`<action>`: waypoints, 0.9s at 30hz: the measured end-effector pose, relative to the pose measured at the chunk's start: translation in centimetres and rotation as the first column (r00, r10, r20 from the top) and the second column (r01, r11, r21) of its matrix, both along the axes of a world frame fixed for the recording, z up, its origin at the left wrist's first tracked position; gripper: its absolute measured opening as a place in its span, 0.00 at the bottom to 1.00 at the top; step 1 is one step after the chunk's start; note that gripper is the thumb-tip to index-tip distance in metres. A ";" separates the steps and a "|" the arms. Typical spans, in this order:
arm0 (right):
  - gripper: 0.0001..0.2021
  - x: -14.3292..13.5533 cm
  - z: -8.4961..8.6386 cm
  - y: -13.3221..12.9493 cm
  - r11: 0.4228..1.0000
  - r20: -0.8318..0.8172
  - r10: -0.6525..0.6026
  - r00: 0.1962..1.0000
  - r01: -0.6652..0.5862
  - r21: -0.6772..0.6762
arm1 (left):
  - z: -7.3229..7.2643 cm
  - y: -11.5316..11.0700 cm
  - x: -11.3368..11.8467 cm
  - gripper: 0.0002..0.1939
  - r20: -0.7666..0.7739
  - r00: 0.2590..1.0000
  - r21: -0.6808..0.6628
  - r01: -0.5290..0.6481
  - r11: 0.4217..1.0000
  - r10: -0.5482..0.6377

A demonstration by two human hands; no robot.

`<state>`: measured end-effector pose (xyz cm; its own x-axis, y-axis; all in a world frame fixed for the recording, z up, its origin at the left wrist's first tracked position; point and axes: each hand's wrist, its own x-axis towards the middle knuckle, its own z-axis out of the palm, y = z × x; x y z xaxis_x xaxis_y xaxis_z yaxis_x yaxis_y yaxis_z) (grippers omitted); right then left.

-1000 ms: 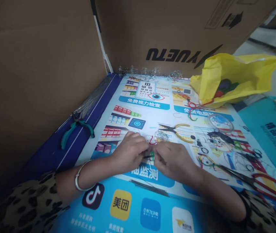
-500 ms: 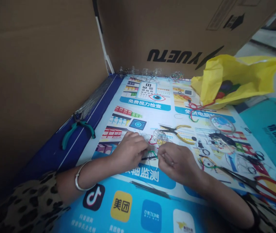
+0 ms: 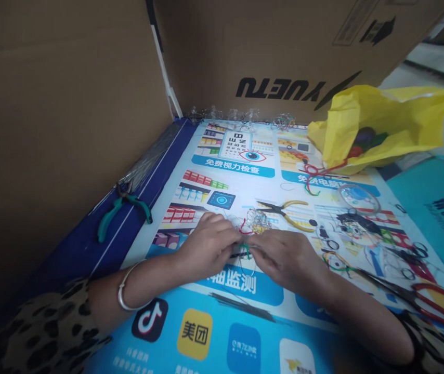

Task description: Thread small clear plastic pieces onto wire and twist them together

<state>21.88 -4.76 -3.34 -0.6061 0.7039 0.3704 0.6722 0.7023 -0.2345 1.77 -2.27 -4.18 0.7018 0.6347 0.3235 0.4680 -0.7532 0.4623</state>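
Upside-down "YUETU" on the cardboard (image 3: pixel 214 47); "免费视力检查", "监测" and "美团" on the printed sheet (image 3: pixel 245 188); "精品" on the teal panel (image 3: pixel 411 182).

Surfaces, arranged about the yellow-handled pliers (image 3: pixel 285 214)

Pliers: dark metal, smooth yellow grips. Near them: tangled thin metal wire (image 3: pixel 256 221). Beyond: matt brown cardboard (image 3: pixel 284 47); right of them, scissors (image 3: pixel 405 293), metal blades, smooth red handles.

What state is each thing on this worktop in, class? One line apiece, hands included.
Left hand: fingers bent, pinching at thin wires
Right hand: fingers bent, meeting the left over the wires
Yellow-handled pliers: lying flat, handles spread
Teal-handled pliers: handles spread
Yellow bag: gaping, items inside
Wire clump: tangled
Red-handled scissors: lying down, blade opening unclear
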 end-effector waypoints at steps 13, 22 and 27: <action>0.09 -0.3 -0.1 -0.3 0.996 0.024 0.037 0.999 -0.038 0.083 | 0.1 -0.1 0.2 0.08 0.001 1.000 -0.007 -0.007 1.000 0.007; 0.09 -0.5 -0.3 -0.3 0.978 0.098 0.015 0.995 -0.035 0.204 | 0.1 0.0 0.2 0.08 -0.013 1.000 -0.009 0.016 1.000 -0.016; 0.09 -0.1 -0.3 -0.2 0.971 0.104 -0.039 0.994 0.013 0.239 | 0.0 0.0 0.1 0.09 -0.018 1.000 -0.014 0.007 1.000 -0.007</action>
